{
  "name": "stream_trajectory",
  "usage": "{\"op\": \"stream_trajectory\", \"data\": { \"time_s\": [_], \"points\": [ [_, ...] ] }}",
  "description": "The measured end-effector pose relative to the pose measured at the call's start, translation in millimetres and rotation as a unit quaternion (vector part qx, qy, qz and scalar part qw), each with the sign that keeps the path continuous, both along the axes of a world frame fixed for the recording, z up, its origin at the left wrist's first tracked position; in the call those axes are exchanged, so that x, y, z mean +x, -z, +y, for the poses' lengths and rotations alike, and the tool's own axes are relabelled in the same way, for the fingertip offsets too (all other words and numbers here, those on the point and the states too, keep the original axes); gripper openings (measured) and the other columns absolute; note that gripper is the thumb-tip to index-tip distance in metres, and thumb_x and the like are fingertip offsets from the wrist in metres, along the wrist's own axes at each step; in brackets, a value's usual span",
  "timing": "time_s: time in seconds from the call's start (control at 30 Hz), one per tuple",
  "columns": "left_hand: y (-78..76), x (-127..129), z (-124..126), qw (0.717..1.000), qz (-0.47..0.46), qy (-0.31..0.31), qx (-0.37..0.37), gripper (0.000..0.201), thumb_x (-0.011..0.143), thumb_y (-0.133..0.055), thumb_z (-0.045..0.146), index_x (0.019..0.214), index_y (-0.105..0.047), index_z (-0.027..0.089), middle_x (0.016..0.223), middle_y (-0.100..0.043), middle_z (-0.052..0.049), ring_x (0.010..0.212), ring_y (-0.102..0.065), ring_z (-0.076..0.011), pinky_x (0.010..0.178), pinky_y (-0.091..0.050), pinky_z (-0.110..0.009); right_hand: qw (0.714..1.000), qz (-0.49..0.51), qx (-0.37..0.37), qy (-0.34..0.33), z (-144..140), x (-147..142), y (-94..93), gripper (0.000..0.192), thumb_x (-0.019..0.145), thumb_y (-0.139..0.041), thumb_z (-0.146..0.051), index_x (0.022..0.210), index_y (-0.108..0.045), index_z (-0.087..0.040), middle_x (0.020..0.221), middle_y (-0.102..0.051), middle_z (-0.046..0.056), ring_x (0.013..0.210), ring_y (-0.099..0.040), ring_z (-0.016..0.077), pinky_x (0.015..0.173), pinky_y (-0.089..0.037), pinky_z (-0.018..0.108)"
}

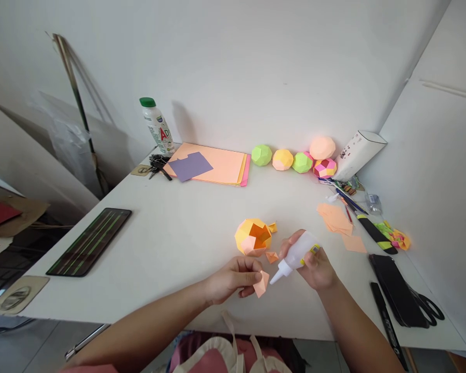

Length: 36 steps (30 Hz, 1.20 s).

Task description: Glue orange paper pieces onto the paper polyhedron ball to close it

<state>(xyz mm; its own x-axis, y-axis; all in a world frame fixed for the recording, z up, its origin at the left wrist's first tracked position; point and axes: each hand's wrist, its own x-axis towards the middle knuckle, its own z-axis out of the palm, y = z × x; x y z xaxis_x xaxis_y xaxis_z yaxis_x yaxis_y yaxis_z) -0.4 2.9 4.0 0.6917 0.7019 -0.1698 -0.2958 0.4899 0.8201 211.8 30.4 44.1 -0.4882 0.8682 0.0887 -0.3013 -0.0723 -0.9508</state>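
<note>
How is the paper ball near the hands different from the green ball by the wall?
The yellow-orange paper ball is open, with a gap showing its orange inside; the green ball is closed all round. The yellow-orange one mixes yellow, orange and peach; the green one is a single colour. The yellow-orange one sits alone near the left hand and right hand; the green one stands in a row of balls by the wall. Both are faceted folded-paper balls.

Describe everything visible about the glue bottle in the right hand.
The glue bottle is small, white and looks like soft translucent plastic, with a yellow label patch near its base and a tapered white nozzle. The right hand grips its body, tilting it so the nozzle points down and left toward a folded peach paper piece pinched in the left hand. The nozzle tip sits beside the paper; contact cannot be told. It is held above the white table.
</note>
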Motion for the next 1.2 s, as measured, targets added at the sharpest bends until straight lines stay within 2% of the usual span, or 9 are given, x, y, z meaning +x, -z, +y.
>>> {"op": "stream_trajectory", "data": {
  "time_s": [0.1, 0.2, 0.27, 0.33, 0.47, 0.57, 0.67, 0.97, 1.2],
  "points": [
    [-4.9, -10.3, 2.5, 0.999, -0.001, -0.019, 0.043, 0.037, 0.076, -0.071, 0.046, 0.064, -0.058, 0.013, 0.064, -0.056, 0.000, 0.043, -0.038, -0.0050, 0.045, -0.027, -0.023, 0.998, 0.006, -0.035, 0.059, 3.7, 0.3, 0.6, 0.035, 0.077, -0.067, -0.057, 0.092, -0.059, -0.027, 0.074, -0.065, 0.003, 0.062, -0.056, 0.0188, 0.053, -0.044, 0.031],
    [-11.2, -29.7, 9.6, 0.989, 0.011, -0.100, 0.113, 0.029, 0.080, -0.068, 0.042, 0.071, -0.062, 0.014, 0.076, -0.056, -0.003, 0.058, -0.045, -0.0092, 0.054, -0.035, -0.024, 0.993, 0.012, -0.050, 0.107, 8.0, 0.2, 1.8, 0.035, 0.075, -0.067, -0.058, 0.090, -0.059, -0.028, 0.076, -0.065, 0.002, 0.058, -0.054, 0.0177, 0.051, -0.044, 0.032],
    [-16.0, -41.8, 15.0, 0.937, 0.076, -0.206, 0.271, 0.026, 0.088, -0.058, 0.037, 0.075, -0.063, 0.016, 0.089, -0.056, -0.007, 0.076, -0.050, -0.0155, 0.066, -0.041, -0.028, 0.990, 0.017, -0.047, 0.130, 10.1, -0.7, 3.2, 0.035, 0.075, -0.068, -0.057, 0.091, -0.060, -0.028, 0.077, -0.065, 0.002, 0.058, -0.054, 0.0173, 0.051, -0.045, 0.032],
    [-20.6, -48.3, 18.8, 0.870, 0.168, -0.246, 0.393, 0.021, 0.091, -0.050, 0.028, 0.076, -0.062, 0.018, 0.106, -0.057, -0.010, 0.096, -0.049, -0.0215, 0.083, -0.042, -0.036, 0.988, 0.015, -0.036, 0.150, 11.2, -2.0, 5.2, 0.034, 0.076, -0.068, -0.056, 0.093, -0.060, -0.028, 0.079, -0.065, 0.002, 0.059, -0.053, 0.0166, 0.053, -0.045, 0.031],
    [-23.8, -43.8, 20.0, 0.743, 0.281, -0.202, 0.572, 0.014, 0.079, -0.049, 0.011, 0.077, -0.061, 0.018, 0.127, -0.055, -0.012, 0.095, -0.046, -0.0236, 0.086, -0.041, -0.042, 0.987, 0.011, -0.009, 0.159, 11.6, -4.1, 9.4, 0.030, 0.080, -0.066, -0.054, 0.095, -0.060, -0.029, 0.081, -0.065, 0.001, 0.061, -0.053, 0.0155, 0.056, -0.044, 0.030],
    [-19.7, -37.6, 19.4, 0.691, 0.345, -0.152, 0.616, 0.014, 0.071, -0.050, 0.008, 0.073, -0.060, 0.018, 0.128, -0.055, -0.013, 0.085, -0.047, -0.0227, 0.079, -0.041, -0.041, 0.988, 0.022, -0.022, 0.153, 11.6, -4.8, 10.8, 0.029, 0.080, -0.067, -0.051, 0.095, -0.061, -0.028, 0.081, -0.064, 0.001, 0.061, -0.052, 0.0149, 0.056, -0.043, 0.030],
    [-14.4, -36.2, 19.6, 0.681, 0.375, -0.127, 0.616, 0.015, 0.068, -0.050, 0.008, 0.074, -0.059, 0.017, 0.125, -0.055, -0.014, 0.080, -0.051, -0.0216, 0.077, -0.042, -0.041, 0.988, 0.040, -0.040, 0.144, 11.5, -5.7, 10.7, 0.027, 0.079, -0.069, -0.048, 0.095, -0.062, -0.027, 0.082, -0.065, 0.001, 0.062, -0.053, 0.0144, 0.057, -0.043, 0.029],
    [-6.8, -28.0, 14.4, 0.741, 0.297, -0.106, 0.593, 0.017, 0.071, -0.047, 0.006, 0.079, -0.058, 0.016, 0.120, -0.052, -0.014, 0.073, -0.053, -0.0156, 0.071, -0.045, -0.031, 0.983, -0.013, 0.087, 0.163, 0.2, -8.2, 15.2, 0.029, 0.083, -0.067, -0.047, 0.103, -0.058, -0.028, 0.095, -0.069, 0.006, 0.084, -0.063, 0.0220, 0.072, -0.051, 0.038],
    [-3.1, -26.1, 15.5, 0.649, 0.371, -0.166, 0.643, 0.014, 0.071, -0.046, 0.010, 0.076, -0.057, 0.018, 0.112, -0.058, -0.008, 0.044, -0.032, -0.0066, 0.050, -0.030, -0.026, 0.964, -0.059, 0.203, 0.162, -4.7, -11.8, 16.0, 0.023, 0.088, -0.064, -0.036, 0.108, -0.057, -0.028, 0.101, -0.070, 0.007, 0.094, -0.064, 0.0223, 0.077, -0.052, 0.038]
  ]
}}
